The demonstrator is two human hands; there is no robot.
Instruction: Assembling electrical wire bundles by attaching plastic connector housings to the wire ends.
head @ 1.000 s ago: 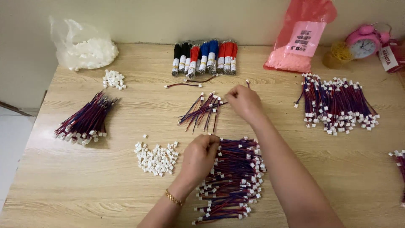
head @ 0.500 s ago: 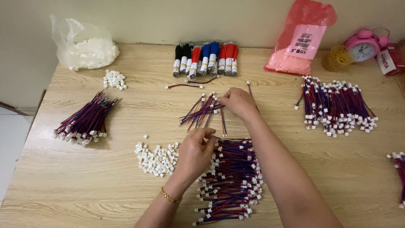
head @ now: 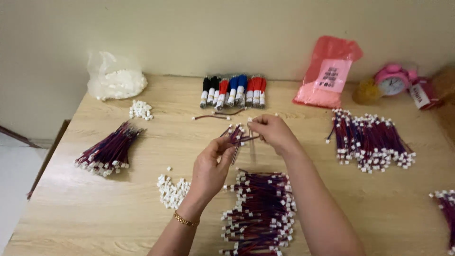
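Note:
My left hand [head: 212, 167] and my right hand [head: 271, 132] are raised above the wooden table [head: 166, 142], and together they hold one short red-and-blue wire [head: 245, 138] between their fingertips. Just behind the hands lies a small loose bunch of the same wires [head: 233, 132]. Below the hands is a large heap of wires with white connectors [head: 259, 213]. A small pile of loose white connectors [head: 171, 191] lies left of my left wrist.
Wire bundles lie at the left [head: 108, 151], the right [head: 372, 140] and the right edge [head: 446, 204]. At the back are a clear bag of white parts [head: 116, 78], bundled coloured wires [head: 233, 90], a pink bag [head: 328, 73] and a pink alarm clock [head: 392, 81]. More white connectors [head: 141, 109] lie nearby.
My right hand has lifted a wire off the loose bunch and come towards me. My left hand has risen from the big heap and taken the wire's other end.

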